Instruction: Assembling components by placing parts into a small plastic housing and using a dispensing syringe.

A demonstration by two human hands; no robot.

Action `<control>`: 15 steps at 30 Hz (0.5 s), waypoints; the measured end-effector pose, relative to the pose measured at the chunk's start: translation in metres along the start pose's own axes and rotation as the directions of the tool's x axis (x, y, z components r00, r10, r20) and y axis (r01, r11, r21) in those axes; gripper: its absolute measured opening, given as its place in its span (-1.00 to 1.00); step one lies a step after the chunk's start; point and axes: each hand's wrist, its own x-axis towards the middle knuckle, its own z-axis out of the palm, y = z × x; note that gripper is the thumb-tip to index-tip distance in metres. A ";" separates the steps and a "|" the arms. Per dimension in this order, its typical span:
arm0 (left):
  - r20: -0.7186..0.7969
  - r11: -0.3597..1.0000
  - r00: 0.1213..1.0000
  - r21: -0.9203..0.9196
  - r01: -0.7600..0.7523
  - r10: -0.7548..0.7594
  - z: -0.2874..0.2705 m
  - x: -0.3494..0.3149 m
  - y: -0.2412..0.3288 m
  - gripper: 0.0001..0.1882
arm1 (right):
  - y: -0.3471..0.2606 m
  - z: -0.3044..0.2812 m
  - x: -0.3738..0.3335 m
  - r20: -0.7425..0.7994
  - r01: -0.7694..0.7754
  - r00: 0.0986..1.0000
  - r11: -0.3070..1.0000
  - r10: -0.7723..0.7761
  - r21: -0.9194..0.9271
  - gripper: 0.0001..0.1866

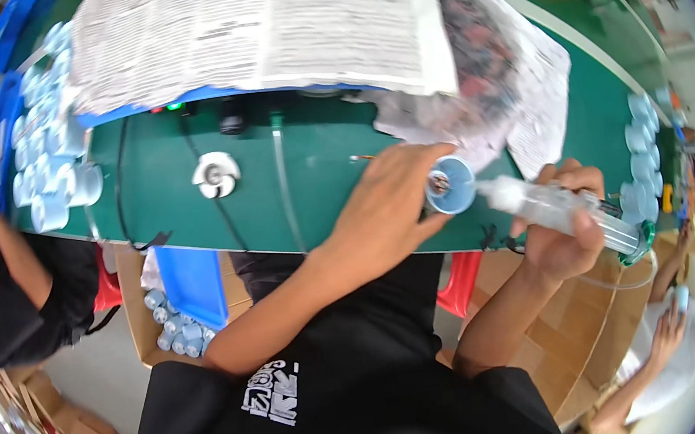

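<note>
My left hand (pixel 387 200) is closed around a light-blue cup-shaped housing (pixel 460 193), whose open mouth faces right and shows a small part inside. My right hand (pixel 566 228) grips a clear dispensing syringe (pixel 539 202) with a green cap and a thin tube at its back end. The syringe's white nozzle points left, right at the housing's mouth; whether it touches the rim I cannot tell. A short thin wire lead (pixel 362 158) shows by my left hand.
A small white fan wheel (pixel 216 175) lies on the green table (pixel 320 212). Light-blue housings (pixel 51 210) crowd the left end, and more (pixel 641 147) line the right. A paper-covered blue shelf (pixel 253 36) spans the back. A bag of parts (pixel 480 59) sits behind my hands. Other people work on both sides.
</note>
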 end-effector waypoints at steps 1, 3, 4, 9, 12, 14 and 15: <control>0.004 1.000 1.000 0.003 -0.016 0.016 -0.001 0.000 0.001 -0.39 | -0.008 0.002 -0.004 -0.010 -0.017 1.000 0.988 0.015 -0.152 -0.54; 0.032 0.999 0.999 -0.026 -0.026 0.026 -0.001 0.003 0.002 -0.39 | -0.017 0.008 -0.008 -0.052 -0.064 0.997 0.933 0.048 -0.354 -0.51; 0.037 0.999 0.999 -0.025 -0.026 0.027 0.000 0.003 0.003 -0.39 | -0.019 0.005 -0.009 -0.059 -0.074 0.997 0.928 0.056 -0.365 -0.51; 0.023 1.000 1.000 -0.023 0.007 -0.006 0.002 0.003 0.005 -0.38 | -0.019 0.007 -0.011 -0.118 -0.143 0.988 0.897 0.102 -0.419 -0.52; 0.007 0.999 1.000 -0.042 -0.018 0.018 0.003 0.002 0.002 -0.38 | -0.017 0.002 -0.008 -0.095 -0.150 0.988 0.920 0.123 -0.363 -0.53; -0.005 0.999 1.000 -0.041 -0.027 0.027 0.004 0.003 0.002 -0.37 | -0.016 -0.003 -0.008 -0.082 -0.160 0.987 0.923 0.140 -0.350 -0.53; -0.005 0.999 1.000 -0.040 -0.020 0.020 0.004 0.003 0.002 -0.37 | -0.016 -0.003 -0.008 -0.078 -0.162 0.987 0.923 0.143 -0.349 -0.53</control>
